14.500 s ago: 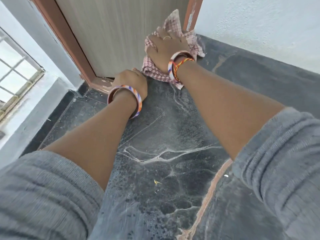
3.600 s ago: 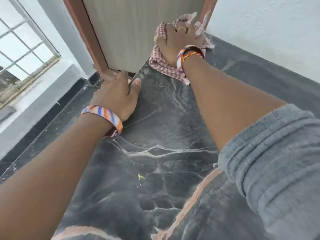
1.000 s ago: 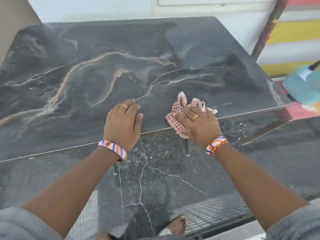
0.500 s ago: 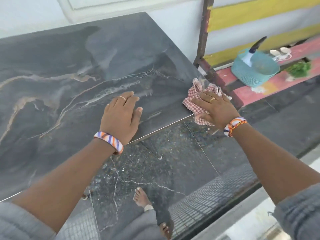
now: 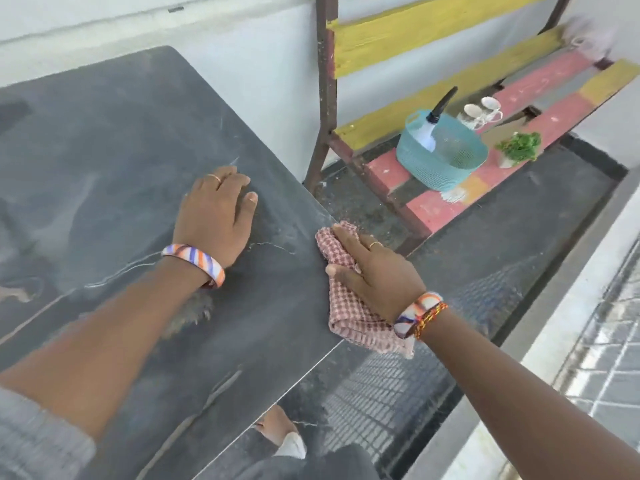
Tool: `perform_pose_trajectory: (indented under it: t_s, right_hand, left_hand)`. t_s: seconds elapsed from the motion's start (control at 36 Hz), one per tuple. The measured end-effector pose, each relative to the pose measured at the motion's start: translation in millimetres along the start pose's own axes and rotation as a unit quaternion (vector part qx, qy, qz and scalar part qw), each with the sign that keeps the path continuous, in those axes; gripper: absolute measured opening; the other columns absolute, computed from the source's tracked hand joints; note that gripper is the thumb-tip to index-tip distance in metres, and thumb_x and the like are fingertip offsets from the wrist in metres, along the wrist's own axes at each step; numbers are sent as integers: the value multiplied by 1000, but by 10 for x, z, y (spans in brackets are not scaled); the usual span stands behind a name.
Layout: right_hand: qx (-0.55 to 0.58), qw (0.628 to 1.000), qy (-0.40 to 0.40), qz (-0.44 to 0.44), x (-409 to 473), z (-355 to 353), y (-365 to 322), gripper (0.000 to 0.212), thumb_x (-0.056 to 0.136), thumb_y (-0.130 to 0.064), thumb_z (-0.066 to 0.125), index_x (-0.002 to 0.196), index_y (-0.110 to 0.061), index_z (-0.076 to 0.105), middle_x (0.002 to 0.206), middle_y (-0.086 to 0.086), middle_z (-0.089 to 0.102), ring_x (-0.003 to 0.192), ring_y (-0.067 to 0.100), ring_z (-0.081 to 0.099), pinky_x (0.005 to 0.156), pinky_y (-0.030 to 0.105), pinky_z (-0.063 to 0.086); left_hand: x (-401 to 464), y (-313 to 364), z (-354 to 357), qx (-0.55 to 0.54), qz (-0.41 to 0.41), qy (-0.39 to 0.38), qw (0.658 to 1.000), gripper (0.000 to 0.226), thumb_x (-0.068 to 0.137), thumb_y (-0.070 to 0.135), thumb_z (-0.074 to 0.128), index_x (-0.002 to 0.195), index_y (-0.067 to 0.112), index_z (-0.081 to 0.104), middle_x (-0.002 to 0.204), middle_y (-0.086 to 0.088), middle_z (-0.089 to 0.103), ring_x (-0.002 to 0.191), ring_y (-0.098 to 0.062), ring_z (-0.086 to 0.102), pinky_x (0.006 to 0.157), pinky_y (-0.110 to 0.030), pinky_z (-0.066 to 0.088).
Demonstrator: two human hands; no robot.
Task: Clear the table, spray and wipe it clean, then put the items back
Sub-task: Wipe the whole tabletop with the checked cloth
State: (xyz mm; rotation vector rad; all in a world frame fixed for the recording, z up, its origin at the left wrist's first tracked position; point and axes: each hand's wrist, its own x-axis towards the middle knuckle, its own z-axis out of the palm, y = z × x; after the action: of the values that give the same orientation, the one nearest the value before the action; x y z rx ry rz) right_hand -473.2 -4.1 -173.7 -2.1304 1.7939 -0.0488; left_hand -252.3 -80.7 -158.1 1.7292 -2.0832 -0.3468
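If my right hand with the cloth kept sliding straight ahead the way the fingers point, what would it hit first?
The right hand points up and slightly left along the table edge, gripping the cloth. Beyond the corner, the bench frame's rusty upright post looks first in line, though depth is uncertain.

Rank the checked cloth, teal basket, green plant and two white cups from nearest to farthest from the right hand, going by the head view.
1. Checked cloth: under the right hand, at the table edge.
2. Teal basket: on the bench, beyond the hand.
3. Green plant and white cups: past the basket, too close to call.
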Motion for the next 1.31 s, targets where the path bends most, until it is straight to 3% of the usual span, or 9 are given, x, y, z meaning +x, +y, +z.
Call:
perform_pose_trajectory:
  t_s: [0.19, 0.42, 0.53, 0.81, 0.92, 1.0, 1.11, 1.19, 1.31]
  right_hand:
    - [-3, 1000, 6, 14, 928, -127, -324, 65, 95, -56, 24, 150, -30, 2, 130, 18, 50, 103, 36, 58, 72, 37, 45]
    - [50, 998, 35, 10, 2338, -234, -772, 64, 97, -52, 25, 148, -14, 16, 125, 17, 56, 109, 38, 56, 81, 41, 45]
    - [106, 993, 40, 14, 3067, -334, -1037, 52, 97, -50, 32, 127, -7, 36, 122, 15, 58, 109, 37, 56, 81, 39, 44]
    - [178, 982, 63, 15, 4377, -421, -1510, 42, 97, -43, 38, 125, -11, 37, 123, 10, 58, 113, 33, 56, 81, 37, 40]
    - [151, 986, 65, 6, 4554, -423, -1611, 41, 98, -42, 35, 127, -13, 37, 126, 12, 55, 116, 35, 52, 91, 46, 42]
    - [59, 996, 72, -16, 4497, -435, -1658, 44, 99, -40, 32, 133, -12, 36, 136, 14, 47, 127, 36, 41, 98, 52, 38]
    - [-46, 995, 60, -63, 4274, -354, -1736, 52, 99, -44, 25, 146, -20, 25, 155, 9, 24, 145, 30, 10, 107, 67, 11]
    - [-66, 991, 48, -101, 3920, -227, -1927, 54, 99, -47, 22, 146, -22, 26, 156, 6, 20, 145, 27, 10, 106, 70, -1]
    - [-78, 983, 36, -160, 3420, -23, -2271, 55, 98, -49, 24, 145, -22, 29, 154, 7, 26, 144, 29, 15, 108, 67, -3]
  left_hand:
    - [437, -298, -81, 0, -51, 22, 998, 51, 86, 35, 32, 121, 6, 56, 136, -16, 49, 124, -36, 45, 102, -45, 36]
    - [818, -637, -216, 35, -126, 48, 990, 60, 83, 43, 25, 119, 6, 56, 135, -18, 50, 119, -39, 49, 96, -49, 40]
    - [1117, -774, -224, 41, -155, 62, 985, 64, 82, 45, 22, 116, 4, 57, 132, -20, 52, 116, -41, 51, 94, -50, 42]
    - [1434, -870, -189, 69, -198, 74, 975, 61, 83, 44, 22, 120, 9, 55, 135, -16, 50, 119, -39, 50, 95, -47, 41]
    - [1321, -951, -285, 71, -234, 84, 966, 56, 85, 43, 27, 120, 10, 55, 137, -16, 48, 122, -38, 48, 98, -48, 39]
    - [1174, -998, -414, 73, -259, 94, 959, 50, 85, 37, 34, 121, 10, 55, 140, -14, 45, 124, -37, 46, 99, -46, 37]
    - [911, -1075, -610, 78, -282, 111, 950, 51, 84, 38, 33, 122, 11, 54, 142, -12, 43, 124, -36, 45, 99, -46, 37]
    - [626, -1198, -762, 80, -302, 122, 942, 53, 83, 38, 32, 122, 11, 54, 142, -13, 43, 125, -37, 45, 100, -47, 36]
    - [179, -1373, -922, 84, -316, 136, 935, 51, 82, 37, 35, 119, 9, 57, 140, -15, 45, 122, -38, 47, 98, -46, 38]
